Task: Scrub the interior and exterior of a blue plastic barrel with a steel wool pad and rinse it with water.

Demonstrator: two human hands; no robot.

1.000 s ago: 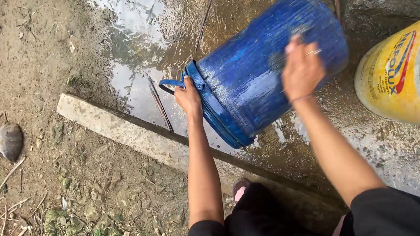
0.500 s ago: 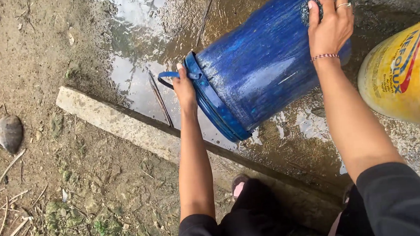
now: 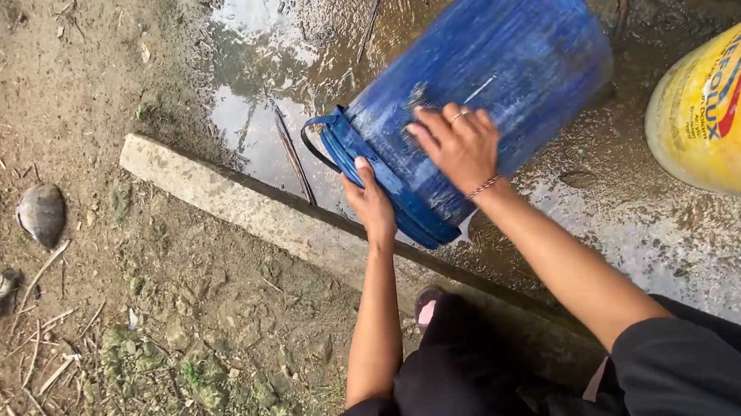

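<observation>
A large blue plastic bucket (image 3: 508, 59) lies tilted on its side on wet ground, its rim and blue handle (image 3: 318, 146) pointing toward me. My left hand (image 3: 372, 201) grips the bucket's rim at its lower left. My right hand (image 3: 457, 145) presses a dark scrubbing pad, mostly hidden under the fingers, against the bucket's side near the rim. A ring and a thread bracelet show on that hand.
A yellow drum (image 3: 716, 110) lies at the right edge. A concrete curb (image 3: 240, 210) runs diagonally between dry dirt on the left and the puddle (image 3: 250, 95). A thin stick (image 3: 293, 157) lies in the water. A dry husk (image 3: 43, 213) rests at far left.
My right hand has slid down the bucket's side from its far end to near the rim. My left hand has shifted lower along the rim. The view moved slightly.
</observation>
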